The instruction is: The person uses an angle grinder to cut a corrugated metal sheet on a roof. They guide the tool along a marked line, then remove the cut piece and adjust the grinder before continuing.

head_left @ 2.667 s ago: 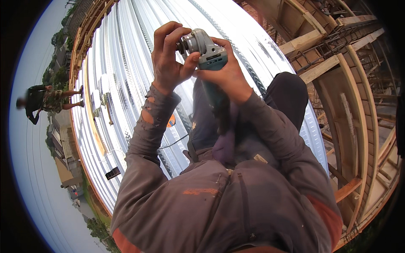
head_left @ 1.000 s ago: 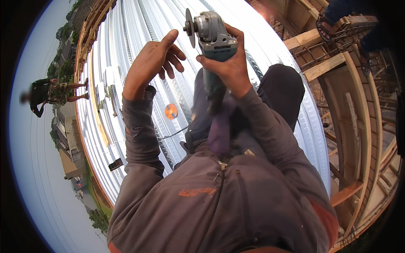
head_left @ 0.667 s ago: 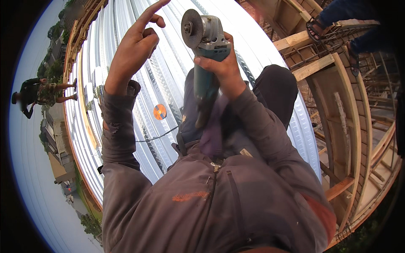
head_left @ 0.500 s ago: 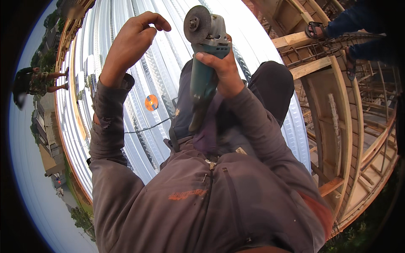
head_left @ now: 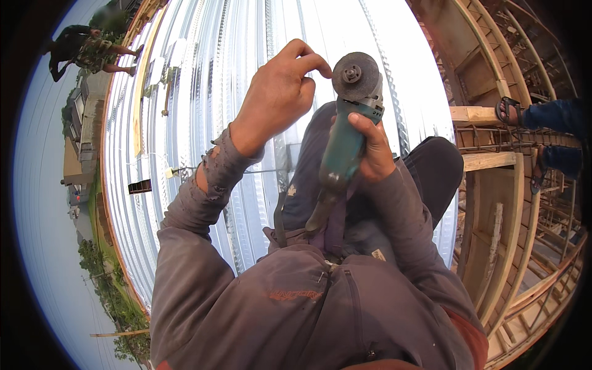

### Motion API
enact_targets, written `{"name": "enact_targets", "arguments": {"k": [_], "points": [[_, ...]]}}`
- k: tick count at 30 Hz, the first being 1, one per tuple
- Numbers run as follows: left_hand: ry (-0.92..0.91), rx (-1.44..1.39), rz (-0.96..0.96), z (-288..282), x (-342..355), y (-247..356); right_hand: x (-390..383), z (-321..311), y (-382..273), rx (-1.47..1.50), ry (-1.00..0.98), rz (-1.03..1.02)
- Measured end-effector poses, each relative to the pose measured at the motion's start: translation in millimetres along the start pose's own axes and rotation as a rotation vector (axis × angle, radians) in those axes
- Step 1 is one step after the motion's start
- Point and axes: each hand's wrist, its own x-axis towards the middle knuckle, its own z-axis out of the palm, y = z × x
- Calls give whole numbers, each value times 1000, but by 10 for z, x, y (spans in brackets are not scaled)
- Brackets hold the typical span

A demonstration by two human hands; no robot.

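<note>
My right hand (head_left: 375, 148) is closed around the teal body of an angle grinder (head_left: 345, 148), which I hold upright above my lap. The grinder's round dark disc (head_left: 356, 75) faces up, with its spindle and nut showing at the centre. My left hand (head_left: 277, 92) holds nothing; its index finger reaches to the disc's left edge, touching or almost touching it. The thumb hangs apart from that finger, and the other fingers are curled and partly hidden.
Shiny ribbed metal decking (head_left: 246, 203) spreads under me, with a dark rectangular opening (head_left: 140, 186) at left. A cable (head_left: 268, 170) crosses it. Another person (head_left: 92, 49) stands far left. At right, a person's sandaled feet (head_left: 509, 111) rest on timber framing (head_left: 493, 161) beside rebar.
The view has shifted, so my hands and the grinder appear lower and farther right. My left index finger is now closer to the disc. An orange disc on the decking no longer shows.
</note>
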Motion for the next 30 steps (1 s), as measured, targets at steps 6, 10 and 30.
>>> {"name": "enact_targets", "arguments": {"k": [6,10,30], "points": [[1,55,-36,-104,-196,19,-20,147,114,33,-20,212],[-44,50,-73,-115,-358,44,-32,176,233,85,-56,271],[-69,187,-226,-137,-611,-145,16,361,410,133,-53,351]]}}
